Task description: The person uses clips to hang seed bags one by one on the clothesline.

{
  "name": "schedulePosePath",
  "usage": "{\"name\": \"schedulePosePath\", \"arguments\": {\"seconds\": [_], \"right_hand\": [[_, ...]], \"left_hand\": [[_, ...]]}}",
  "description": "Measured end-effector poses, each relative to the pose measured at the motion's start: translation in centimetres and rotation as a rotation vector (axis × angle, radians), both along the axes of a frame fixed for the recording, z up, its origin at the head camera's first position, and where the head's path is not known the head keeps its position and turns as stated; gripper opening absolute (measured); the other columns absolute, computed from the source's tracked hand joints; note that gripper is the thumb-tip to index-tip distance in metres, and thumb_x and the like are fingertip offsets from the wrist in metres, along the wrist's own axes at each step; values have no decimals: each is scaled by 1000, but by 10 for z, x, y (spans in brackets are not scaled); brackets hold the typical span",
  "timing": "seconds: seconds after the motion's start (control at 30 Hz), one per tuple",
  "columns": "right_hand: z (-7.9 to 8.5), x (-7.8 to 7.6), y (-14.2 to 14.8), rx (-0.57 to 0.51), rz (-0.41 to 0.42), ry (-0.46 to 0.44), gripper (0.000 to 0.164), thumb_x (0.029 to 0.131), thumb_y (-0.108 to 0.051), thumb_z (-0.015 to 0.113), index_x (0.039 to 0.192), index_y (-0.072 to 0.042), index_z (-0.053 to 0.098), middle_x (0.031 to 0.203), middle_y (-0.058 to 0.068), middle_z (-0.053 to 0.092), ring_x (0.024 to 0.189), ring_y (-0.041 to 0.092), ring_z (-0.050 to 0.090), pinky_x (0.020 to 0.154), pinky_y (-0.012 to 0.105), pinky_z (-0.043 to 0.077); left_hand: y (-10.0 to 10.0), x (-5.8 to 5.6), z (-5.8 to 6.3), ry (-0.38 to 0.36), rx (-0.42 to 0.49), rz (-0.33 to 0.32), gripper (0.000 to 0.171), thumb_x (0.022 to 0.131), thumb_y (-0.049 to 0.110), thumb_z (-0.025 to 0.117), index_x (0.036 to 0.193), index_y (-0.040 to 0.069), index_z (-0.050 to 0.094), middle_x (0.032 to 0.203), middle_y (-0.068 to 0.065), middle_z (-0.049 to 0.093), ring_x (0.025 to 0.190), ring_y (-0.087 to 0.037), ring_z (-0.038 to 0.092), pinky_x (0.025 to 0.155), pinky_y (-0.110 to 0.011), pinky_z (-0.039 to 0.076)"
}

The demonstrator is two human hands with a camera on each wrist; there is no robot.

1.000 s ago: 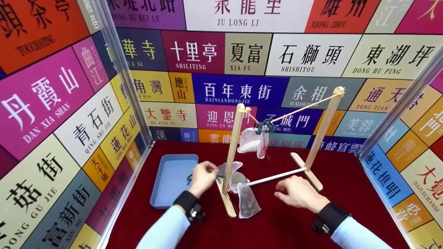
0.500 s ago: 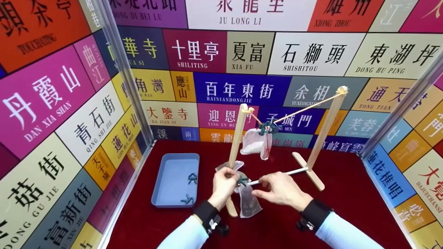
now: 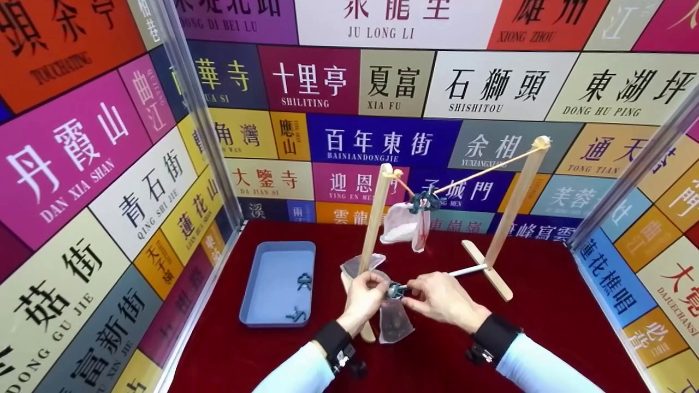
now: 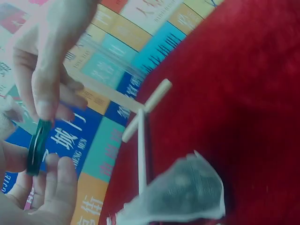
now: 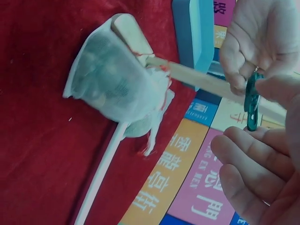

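Note:
Above the white crossbar, my left hand [image 3: 362, 299] and my right hand [image 3: 446, 301] meet at a small dark green plastic clip [image 3: 395, 290]. Fingertips of both hands pinch it from opposite ends; in the left wrist view the clip [image 4: 38, 146] stands edge-on between them, and the right wrist view also shows the clip [image 5: 252, 101]. Just below lies a white mesh bag [image 3: 395, 323] with dark contents. Another mesh bag [image 3: 354, 266] lies by the left post. From the cord between the posts hangs a pale mesh bag [image 3: 398, 225], with green clips [image 3: 425, 202] at its top.
A wooden stand has a left post [image 3: 375, 221] and a right post [image 3: 516, 207], joined by a white rod [image 3: 467, 269]. The blue tray [image 3: 273, 284] at left holds two green clips [image 3: 303, 281]. Printed panels enclose the red cloth [image 3: 448, 360].
My left hand has come from the tray, past the left post, carrying the green clip to the middle. My right hand has moved left to meet it, and now both hold the clip.

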State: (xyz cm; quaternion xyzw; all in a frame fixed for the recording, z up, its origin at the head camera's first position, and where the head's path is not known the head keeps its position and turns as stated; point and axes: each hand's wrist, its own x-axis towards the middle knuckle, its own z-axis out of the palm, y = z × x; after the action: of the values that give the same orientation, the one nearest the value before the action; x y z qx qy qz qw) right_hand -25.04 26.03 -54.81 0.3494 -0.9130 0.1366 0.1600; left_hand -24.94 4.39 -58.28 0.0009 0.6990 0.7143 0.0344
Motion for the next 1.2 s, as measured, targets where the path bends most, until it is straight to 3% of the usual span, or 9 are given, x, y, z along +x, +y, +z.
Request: {"name": "schedulePosePath", "arguments": {"seconds": [0.13,0.27,0.37,0.53,0.73,0.77,0.9,1.07,1.2], "right_hand": [[-2,1,13,64,-8,44,14,93,-23,90,87,-18,78,75,-5,76,64,11,65,57,31,50],[-1,2,24,110,-20,76,20,90,-19,92,77,-21,76,70,-9,73,59,9,60,54,30,47],[0,2,27,142,-25,77,23,88,-18,93,73,-22,76,65,-9,71,58,11,61,53,30,46],[2,3,30,166,-43,52,24,87,-18,94,71,-22,76,63,-9,70,59,12,63,53,30,45],[0,6,39,163,-60,46,24,85,-18,94,71,-23,76,66,-11,72,61,14,65,53,32,48],[1,6,41,163,-64,42,24,85,-18,94,71,-23,76,67,-11,72,62,14,65,53,32,48],[7,3,44,149,-79,15,25,86,-17,94,71,-23,75,67,-10,72,61,12,63,53,29,46],[28,-5,48,130,-94,15,14,88,-18,93,80,-22,83,71,-9,78,64,14,71,83,45,64],[61,-13,70,105,-181,23,8,90,-17,91,85,-18,84,76,-3,81,68,24,75,87,60,64]], "left_hand": [[-4,-6,-28,-23,-131,-25,18,101,10,74,112,-3,70,98,-14,77,68,-15,69,61,-32,65],[3,-32,-108,49,-334,6,33,96,22,80,123,5,72,106,-11,82,91,-19,77,70,-33,66],[10,-42,-140,96,-487,61,46,90,25,83,131,8,73,111,-9,85,105,-23,80,84,-34,64],[20,-42,-130,47,-582,91,54,88,27,85,135,4,72,124,-14,82,120,-33,77,104,-45,63],[21,-13,-64,17,-574,-72,34,88,33,90,109,7,82,101,-8,82,94,-23,76,84,-39,64],[22,-6,-51,41,-601,-113,31,88,35,92,101,8,82,93,-7,81,86,-22,74,77,-37,63],[33,-8,-57,154,-820,-173,36,88,47,91,76,17,76,71,1,72,69,-19,69,59,-35,53],[46,-6,-55,380,-1187,-101,28,93,36,83,72,20,75,76,-3,78,75,-25,78,62,-42,62],[57,-2,-30,559,-1345,-138,27,97,36,76,74,22,79,76,0,79,72,-21,77,60,-41,63]]}}
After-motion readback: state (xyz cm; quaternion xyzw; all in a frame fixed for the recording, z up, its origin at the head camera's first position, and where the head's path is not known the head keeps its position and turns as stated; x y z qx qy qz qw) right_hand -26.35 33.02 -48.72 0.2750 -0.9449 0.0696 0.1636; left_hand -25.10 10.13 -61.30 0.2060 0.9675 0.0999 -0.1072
